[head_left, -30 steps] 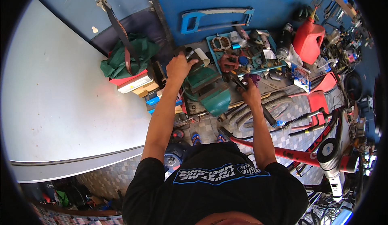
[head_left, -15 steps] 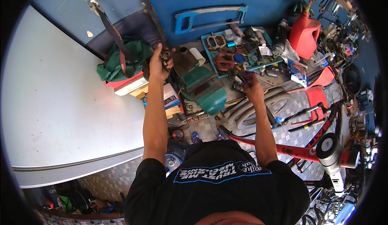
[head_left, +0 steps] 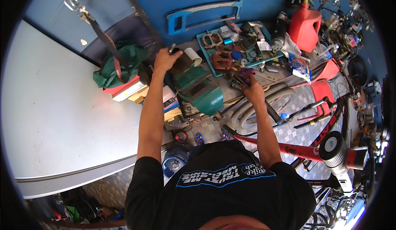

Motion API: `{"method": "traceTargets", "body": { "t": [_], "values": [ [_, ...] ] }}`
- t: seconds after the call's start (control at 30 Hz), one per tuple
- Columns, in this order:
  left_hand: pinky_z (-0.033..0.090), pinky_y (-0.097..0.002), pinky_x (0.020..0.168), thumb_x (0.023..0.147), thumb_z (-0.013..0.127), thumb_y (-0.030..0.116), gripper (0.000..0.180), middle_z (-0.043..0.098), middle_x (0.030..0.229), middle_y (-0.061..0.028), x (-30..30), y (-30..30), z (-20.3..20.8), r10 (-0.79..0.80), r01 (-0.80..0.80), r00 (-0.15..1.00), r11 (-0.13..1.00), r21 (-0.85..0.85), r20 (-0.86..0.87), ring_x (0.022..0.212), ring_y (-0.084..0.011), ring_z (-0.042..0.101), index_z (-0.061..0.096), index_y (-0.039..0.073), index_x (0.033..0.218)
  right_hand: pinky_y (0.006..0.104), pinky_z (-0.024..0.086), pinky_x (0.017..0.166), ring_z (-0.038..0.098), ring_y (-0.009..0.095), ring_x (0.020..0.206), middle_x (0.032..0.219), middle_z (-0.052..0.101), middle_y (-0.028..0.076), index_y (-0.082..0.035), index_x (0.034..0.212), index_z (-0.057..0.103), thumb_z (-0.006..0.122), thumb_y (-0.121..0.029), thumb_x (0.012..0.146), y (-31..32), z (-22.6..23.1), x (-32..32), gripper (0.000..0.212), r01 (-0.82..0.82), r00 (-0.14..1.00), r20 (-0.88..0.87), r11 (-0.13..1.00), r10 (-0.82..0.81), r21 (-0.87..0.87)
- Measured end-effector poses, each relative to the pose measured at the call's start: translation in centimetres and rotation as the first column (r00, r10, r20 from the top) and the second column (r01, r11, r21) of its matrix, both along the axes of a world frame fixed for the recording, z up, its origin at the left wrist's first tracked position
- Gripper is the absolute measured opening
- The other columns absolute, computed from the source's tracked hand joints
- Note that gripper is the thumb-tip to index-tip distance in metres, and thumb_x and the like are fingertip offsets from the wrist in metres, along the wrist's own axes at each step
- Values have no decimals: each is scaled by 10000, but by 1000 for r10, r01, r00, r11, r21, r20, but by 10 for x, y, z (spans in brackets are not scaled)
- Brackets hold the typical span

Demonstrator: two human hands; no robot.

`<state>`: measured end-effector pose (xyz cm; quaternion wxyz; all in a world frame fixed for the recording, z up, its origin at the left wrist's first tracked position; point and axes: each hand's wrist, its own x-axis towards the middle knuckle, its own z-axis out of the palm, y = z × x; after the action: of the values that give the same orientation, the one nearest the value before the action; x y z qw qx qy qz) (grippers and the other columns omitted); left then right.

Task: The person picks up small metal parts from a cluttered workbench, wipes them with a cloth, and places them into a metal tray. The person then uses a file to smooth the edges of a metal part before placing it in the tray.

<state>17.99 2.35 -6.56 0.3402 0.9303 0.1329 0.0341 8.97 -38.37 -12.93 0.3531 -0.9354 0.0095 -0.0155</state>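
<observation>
My left hand [head_left: 166, 60] is closed at the far left of the bench, just past the green bench vise [head_left: 198, 90]. A short silvery metal piece [head_left: 172, 47] sticks out beyond its fingers; the rest of what it grips is hidden. My right hand [head_left: 254, 91] is closed around a dark metal part [head_left: 238, 80], in front of the blue tray [head_left: 215, 74]. A purple piece [head_left: 247, 71] shows at its fingertips, and I cannot tell whether it belongs to the held part. In the tray lie a reddish bicycle pedal [head_left: 221, 60], a metal pedal [head_left: 211, 40] and small parts.
A white cylinder [head_left: 193, 55] stands behind the vise. Coiled tyres [head_left: 264, 102] lie right of it. A blue hacksaw [head_left: 205, 15] hangs on the wall, with a red jug [head_left: 304, 27] at the right. A red bicycle frame [head_left: 299, 150] crosses the lower right.
My left hand has turned over, its palm and the dark part in it no longer showing. My right hand still holds its dark part. The whole view has shifted slightly.
</observation>
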Motion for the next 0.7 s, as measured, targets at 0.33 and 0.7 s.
{"method": "traceTargets", "body": {
  "t": [0.33, 0.7],
  "values": [
    [307, -259, 373, 988, 777, 381, 382, 647, 752, -83, -106, -36, 33, 332, 98, 904, 454, -886, 270, 416, -108, 456, 660, 20, 1032, 494, 540, 848, 716, 461, 999, 1053, 739, 281, -59, 1285, 645, 679, -251, 1010, -15, -1, -4, 337, -206, 973, -56, 950, 224, 234],
    [356, -231, 385, 1026, 731, 346, 420, 664, 794, -89, -204, -75, 24, 309, 119, 916, 402, -908, 257, 489, -108, 525, 697, -25, 1222, 557, 528, 923, 689, 482, 1110, 1190, 697, 322, -31, 1321, 591, 649, -273, 1019, 77, -35, 42, 391, -216, 972, -42, 947, 232, 237]
  ]
}}
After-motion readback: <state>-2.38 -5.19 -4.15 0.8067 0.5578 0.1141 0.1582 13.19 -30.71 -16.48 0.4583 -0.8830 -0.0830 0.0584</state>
